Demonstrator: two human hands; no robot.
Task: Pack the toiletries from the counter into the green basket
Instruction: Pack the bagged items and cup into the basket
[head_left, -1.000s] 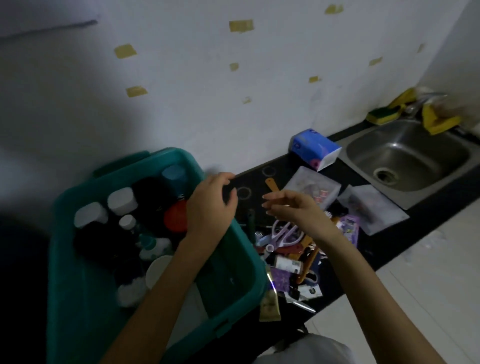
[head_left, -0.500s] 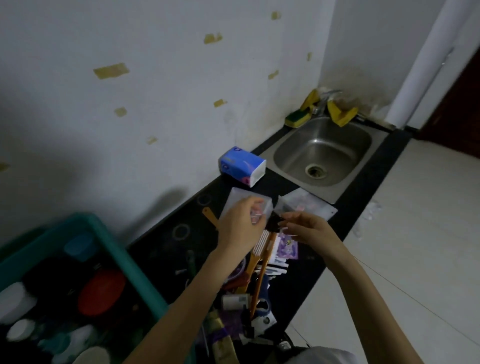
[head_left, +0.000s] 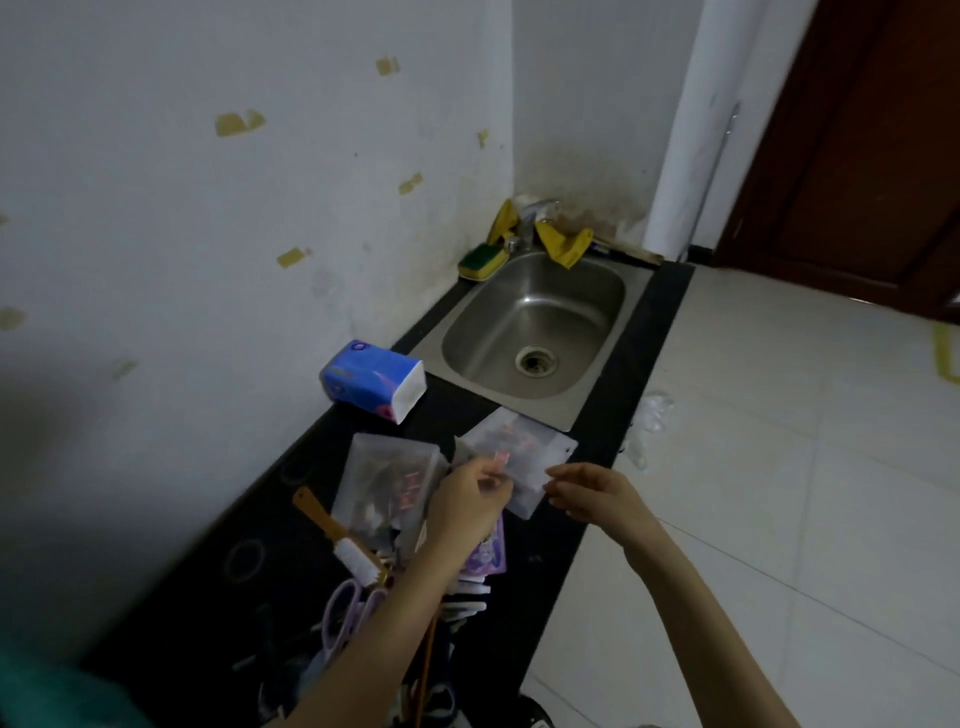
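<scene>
**Clear pouch** (head_left: 524, 452): it lay at the far end of the counter (head_left: 641, 332), with its far corner just beside the near rim of the sink (head_left: 535, 332). I could not tell whether it was lifted or lying flat. The left hand (head_left: 467, 506) pinched its near edge between thumb and fingers. The right hand (head_left: 595, 493) came in from the floor side with fingers loosely bent and tips at the pouch's near corner. Contact or grasp could not be determined.

**Green basket** (head_left: 36, 693): only a sliver showed at the lower-left edge of view, well apart from the pouch. Its contents were not visible.

**Progress (judgement):** unfinished. Left on the counter were:
- a second clear pouch (head_left: 387, 483) beside the left hand
- a purple packet (head_left: 491, 553) under the left wrist
- a wooden-handled brush (head_left: 332, 530)
- lilac scissors (head_left: 340, 621)
- a blue tissue pack (head_left: 371, 382) by the wall
- dark small items under the left forearm, too dim to identify

**Surroundings:** a sponge (head_left: 480, 258) and yellow gloves (head_left: 563, 241) sat at the sink's back edge.

**Obstruction (judgement):** the clutter lay between the pouch and the basket, so a carry would have to pass over it. The light was poor.
</scene>
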